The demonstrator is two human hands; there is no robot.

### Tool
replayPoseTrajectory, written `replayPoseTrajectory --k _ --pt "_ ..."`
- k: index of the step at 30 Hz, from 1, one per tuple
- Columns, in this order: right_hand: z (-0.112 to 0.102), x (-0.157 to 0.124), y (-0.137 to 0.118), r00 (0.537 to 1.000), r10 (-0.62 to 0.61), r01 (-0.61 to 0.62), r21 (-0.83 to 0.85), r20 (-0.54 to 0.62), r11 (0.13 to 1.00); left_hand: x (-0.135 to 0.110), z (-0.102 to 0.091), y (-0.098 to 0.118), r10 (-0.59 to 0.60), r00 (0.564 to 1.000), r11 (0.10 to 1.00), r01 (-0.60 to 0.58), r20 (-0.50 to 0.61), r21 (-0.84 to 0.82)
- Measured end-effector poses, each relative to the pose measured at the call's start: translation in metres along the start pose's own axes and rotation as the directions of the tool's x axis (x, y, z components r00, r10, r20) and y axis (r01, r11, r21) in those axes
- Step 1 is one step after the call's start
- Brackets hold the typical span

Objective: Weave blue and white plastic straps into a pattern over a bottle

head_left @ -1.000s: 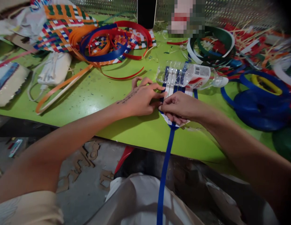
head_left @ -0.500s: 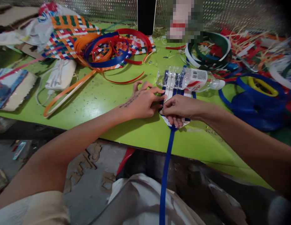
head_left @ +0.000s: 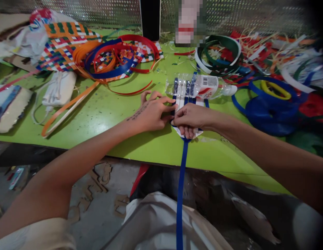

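Note:
A small blue-and-white woven strip piece (head_left: 182, 100) lies on the green table (head_left: 106, 107), its far end under a clear plastic bottle (head_left: 200, 86) lying on its side. My left hand (head_left: 151, 113) presses on the weave's left edge with fingers spread. My right hand (head_left: 191, 118) pinches the weave's near part, thumb against fingertips. A long blue strip (head_left: 180, 187) runs from under my right hand off the table edge and down over my lap.
Coils of orange, blue and red strip (head_left: 111, 57) sit on multicoloured woven mats (head_left: 59, 43) at the back left. A white charger (head_left: 57, 88) lies left. Blue and yellow strip rolls (head_left: 270, 104) and green-white coils (head_left: 218, 52) crowd the right. A mesh wall stands behind.
Both hands stay on the woven piece, shifting only slightly. The view has moved a little, so everything sits further left in the frame.

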State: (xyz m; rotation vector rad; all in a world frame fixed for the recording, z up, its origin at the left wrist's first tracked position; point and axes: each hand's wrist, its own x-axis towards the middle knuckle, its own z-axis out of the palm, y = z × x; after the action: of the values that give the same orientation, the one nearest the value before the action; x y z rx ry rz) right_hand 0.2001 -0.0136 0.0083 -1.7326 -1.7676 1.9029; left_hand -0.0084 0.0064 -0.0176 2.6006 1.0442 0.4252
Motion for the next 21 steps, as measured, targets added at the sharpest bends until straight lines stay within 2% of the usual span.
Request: replayPoseTrajectory --k 4,7,9,12,13,14,15,16,19,21 --pt "0.009 -0.003 0.001 0.995 -0.073 0.078 0.082 -0.062 0.994 0.001 -0.002 -0.002 -0.002 1.0 1.0 0.002 -0.01 0.01" --pt "0.007 -0.03 -0.003 0.954 -0.244 0.264 0.102 -0.172 0.959 0.008 -0.006 -0.002 0.008 1.0 0.999 -0.009 0.011 0.047" --pt "-0.004 -0.057 -0.005 0.872 -0.346 0.401 0.101 -0.345 0.91 0.014 -0.01 0.002 0.026 0.999 0.997 -0.028 0.027 0.076" --pt "-0.031 -0.088 0.003 0.69 -0.387 0.521 0.049 -0.612 0.852 0.023 -0.016 0.012 0.031 0.998 0.99 -0.039 0.057 0.132" --pt "-0.04 -0.092 0.009 0.662 -0.392 0.538 0.042 -0.639 0.842 0.025 -0.018 0.015 0.021 0.998 0.988 -0.031 0.066 0.149" --pt "-0.049 -0.093 0.017 0.658 -0.396 0.544 0.04 -0.64 0.838 0.027 -0.02 0.018 0.009 0.997 0.987 -0.021 0.075 0.162" --pt "-0.056 -0.092 0.026 0.672 -0.394 0.534 0.041 -0.627 0.845 0.029 -0.021 0.02 -0.001 0.997 0.986 -0.013 0.083 0.168" --pt "-0.061 -0.088 0.034 0.705 -0.388 0.504 0.035 -0.593 0.863 0.031 -0.021 0.021 -0.007 0.996 0.986 -0.009 0.094 0.169" --pt "-0.065 -0.074 0.055 0.869 -0.304 0.326 -0.011 -0.39 0.945 0.033 -0.021 0.019 0.006 0.991 0.989 -0.025 0.131 0.144" --pt "-0.06 -0.069 0.063 0.917 -0.232 0.224 -0.061 -0.325 0.973 0.032 -0.02 0.019 0.025 0.992 0.994 -0.038 0.128 0.104"
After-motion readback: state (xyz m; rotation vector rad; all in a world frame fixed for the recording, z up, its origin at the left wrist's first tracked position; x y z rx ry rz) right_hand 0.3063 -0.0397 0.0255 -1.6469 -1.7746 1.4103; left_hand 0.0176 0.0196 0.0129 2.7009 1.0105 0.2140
